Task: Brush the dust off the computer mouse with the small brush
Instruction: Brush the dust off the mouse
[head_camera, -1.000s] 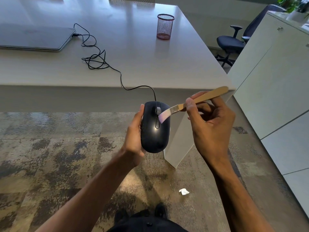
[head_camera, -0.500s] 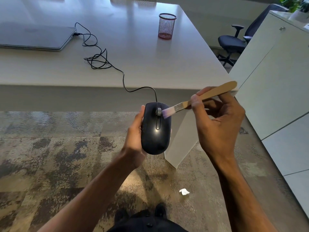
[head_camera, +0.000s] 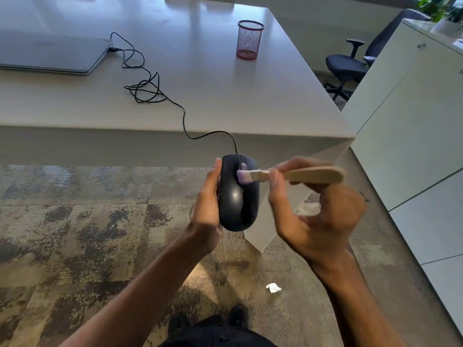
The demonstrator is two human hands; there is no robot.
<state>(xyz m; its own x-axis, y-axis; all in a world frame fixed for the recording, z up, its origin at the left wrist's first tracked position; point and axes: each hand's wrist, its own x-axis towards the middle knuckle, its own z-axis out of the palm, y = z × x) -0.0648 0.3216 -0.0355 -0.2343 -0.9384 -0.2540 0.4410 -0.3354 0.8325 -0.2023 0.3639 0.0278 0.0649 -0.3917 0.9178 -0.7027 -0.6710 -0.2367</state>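
A black wired computer mouse (head_camera: 238, 199) is held upright in the air, in front of the desk's front edge, by my left hand (head_camera: 206, 204), which grips its left side. My right hand (head_camera: 318, 211) holds a small brush (head_camera: 295, 175) with a pale wooden handle, lying nearly level. The brush's purple-white bristles touch the mouse's top near the scroll wheel. The right hand and brush are blurred by motion. The mouse's cable (head_camera: 185, 116) runs back over the desk to a grey closed laptop (head_camera: 50, 55).
A white desk (head_camera: 225, 96) carries the laptop, a tangle of black cable and a red mesh pen cup (head_camera: 250, 39). White cabinets (head_camera: 413, 126) stand at the right, an office chair (head_camera: 350, 63) behind. A crumpled white scrap (head_camera: 273, 288) lies on the patterned carpet.
The brush has tilted from slanting up-right to nearly level, and its bristles have moved left onto the middle of the mouse's top. My right hand has dropped lower. The mouse stays put.
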